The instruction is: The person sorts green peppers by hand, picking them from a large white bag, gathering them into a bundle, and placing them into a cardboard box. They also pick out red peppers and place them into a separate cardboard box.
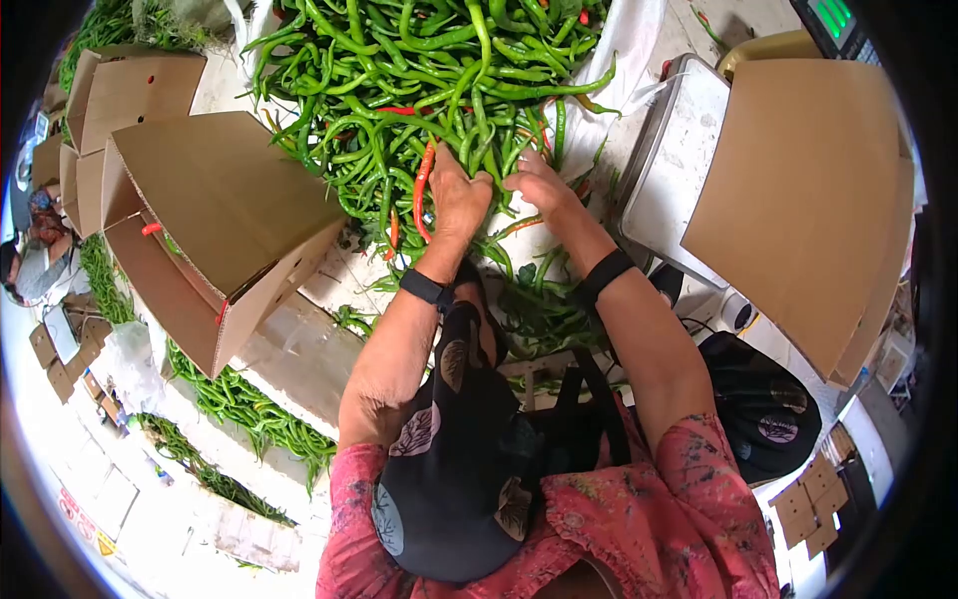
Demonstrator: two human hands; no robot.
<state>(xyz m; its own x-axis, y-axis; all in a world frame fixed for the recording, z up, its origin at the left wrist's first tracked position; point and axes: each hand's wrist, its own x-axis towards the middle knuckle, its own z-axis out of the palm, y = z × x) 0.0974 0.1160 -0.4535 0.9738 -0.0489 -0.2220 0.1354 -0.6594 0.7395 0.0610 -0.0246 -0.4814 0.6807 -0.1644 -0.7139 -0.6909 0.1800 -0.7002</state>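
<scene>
A big heap of long green chili peppers (pixel 429 60), with a few red ones mixed in, lies on white sheeting in front of me. My left hand (pixel 460 197) reaches into the near edge of the heap, its fingers curled around green chilies and partly hidden by them. Along the outer side of that hand lies a red chili (pixel 421 190). Just to the right, my right hand (pixel 542 190) bends its fingers on green chilies at the same edge; the fingertips are partly covered. An orange-red chili (pixel 519 227) lies below it.
An open cardboard box (pixel 225 195) stands at left, with more boxes (pixel 140 100) behind it. Another piece of cardboard (pixel 798 200) covers part of a white-topped scale (pixel 679 150) at right. Loose chilies (pixel 544 309) lie near my legs, and more green chilies (pixel 249 409) are at lower left.
</scene>
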